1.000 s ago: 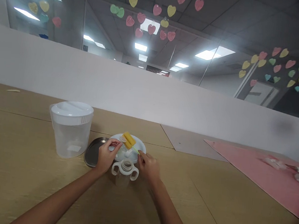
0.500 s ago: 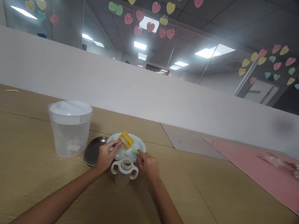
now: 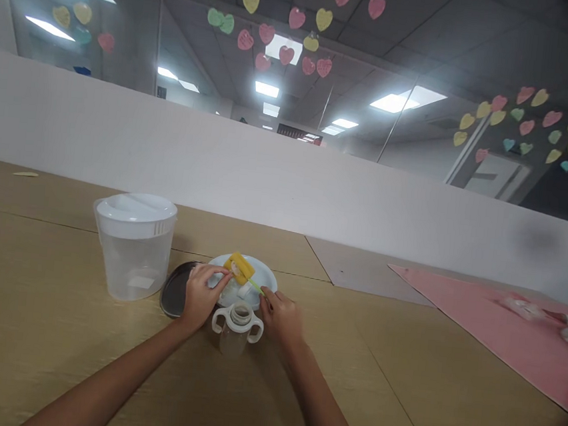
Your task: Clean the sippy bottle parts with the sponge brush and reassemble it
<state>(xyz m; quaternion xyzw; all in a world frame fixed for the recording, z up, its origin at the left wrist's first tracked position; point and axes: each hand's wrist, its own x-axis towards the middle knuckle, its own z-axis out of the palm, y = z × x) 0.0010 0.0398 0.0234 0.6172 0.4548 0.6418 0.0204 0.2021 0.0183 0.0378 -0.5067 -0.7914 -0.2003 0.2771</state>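
My right hand (image 3: 281, 314) is closed around the thin green handle of a bottle brush with a yellow sponge head (image 3: 239, 267). My left hand (image 3: 202, 293) pinches a small pale piece (image 3: 234, 270) against the sponge; its exact kind is too small to make out. Both hands are over a white plate (image 3: 268, 277), on which a few small clear and white parts (image 3: 230, 293) lie. Just in front of the plate, between my wrists, an uncapped clear baby bottle with two white handles (image 3: 236, 332) stands upright on the table.
A clear pitcher with a white lid (image 3: 133, 249) stands on the left of the wooden table (image 3: 380, 363). A dark metal tray (image 3: 174, 294) lies beside it, partly behind my left hand. Pink sheeting (image 3: 514, 329) covers the right side. A white wall (image 3: 267, 174) rises behind.
The view has shifted very slightly. My left hand's fingers have turned a little at the sponge; the brush and the bottle stay in nearly the same place.
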